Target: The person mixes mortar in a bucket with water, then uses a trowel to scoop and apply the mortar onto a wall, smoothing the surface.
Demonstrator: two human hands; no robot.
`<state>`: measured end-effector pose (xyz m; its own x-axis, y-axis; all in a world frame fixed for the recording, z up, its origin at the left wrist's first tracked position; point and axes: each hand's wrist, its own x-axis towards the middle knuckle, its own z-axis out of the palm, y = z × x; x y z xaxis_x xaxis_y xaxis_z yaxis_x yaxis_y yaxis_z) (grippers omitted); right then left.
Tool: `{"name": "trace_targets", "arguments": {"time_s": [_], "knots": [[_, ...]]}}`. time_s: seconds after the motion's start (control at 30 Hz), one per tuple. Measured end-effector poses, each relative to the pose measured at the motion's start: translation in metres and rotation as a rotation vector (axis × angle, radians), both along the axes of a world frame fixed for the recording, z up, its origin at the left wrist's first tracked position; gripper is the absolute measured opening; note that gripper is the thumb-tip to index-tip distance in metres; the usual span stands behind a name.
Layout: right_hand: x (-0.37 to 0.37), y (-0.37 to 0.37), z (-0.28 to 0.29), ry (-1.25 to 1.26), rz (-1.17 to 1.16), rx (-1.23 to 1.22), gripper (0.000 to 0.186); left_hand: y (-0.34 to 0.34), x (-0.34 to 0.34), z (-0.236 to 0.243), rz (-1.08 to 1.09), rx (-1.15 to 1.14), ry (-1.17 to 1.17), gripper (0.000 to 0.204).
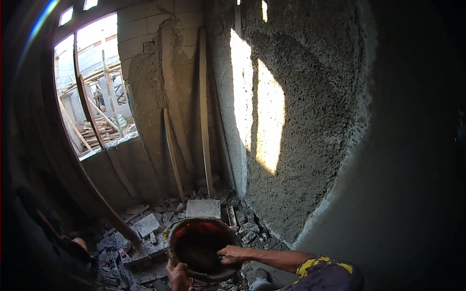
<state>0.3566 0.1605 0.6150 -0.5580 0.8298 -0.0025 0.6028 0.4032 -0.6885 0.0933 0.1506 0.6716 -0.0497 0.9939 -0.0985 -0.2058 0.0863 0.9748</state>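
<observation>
A round bucket (193,232) with a reddish inside and a mortar-caked rim is tilted so that its mouth faces me. My left hand (177,276) is closed on its near left rim. Over the right side of its mouth, my right hand (232,254) reaches in with curled fingers. Whatever those fingers hold is hidden in the dark inside. Greyish material seems to lie at the bottom, too dim to make out. My right forearm (281,259) comes in from the lower right, below a dark sleeve with yellow patches.
Rubble and pale blocks (203,209) litter the floor. Two wooden planks (206,121) lean on the far wall beside a window opening (94,87). Rough wet-looking plaster (310,106) covers part of the right wall. A dim shape (73,245) at left is unclear.
</observation>
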Motion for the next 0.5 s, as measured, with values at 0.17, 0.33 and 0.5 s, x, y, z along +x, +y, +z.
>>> {"name": "trace_targets", "arguments": {"time_s": [0.17,0.33,0.5], "knots": [[0.044,0.100,0.158,0.323,0.328,-0.124,0.026,0.031,-0.021,0.012,0.475,-0.144,-0.112,0.025],[0.184,0.194,0.374,0.530,0.277,0.087,0.016,0.040,-0.052,-0.013,0.633,0.268,0.249,0.017],[0.339,0.133,0.340,0.868,-0.713,0.649,0.036,0.032,-0.044,-0.008,0.679,0.046,0.283,0.021]]}}
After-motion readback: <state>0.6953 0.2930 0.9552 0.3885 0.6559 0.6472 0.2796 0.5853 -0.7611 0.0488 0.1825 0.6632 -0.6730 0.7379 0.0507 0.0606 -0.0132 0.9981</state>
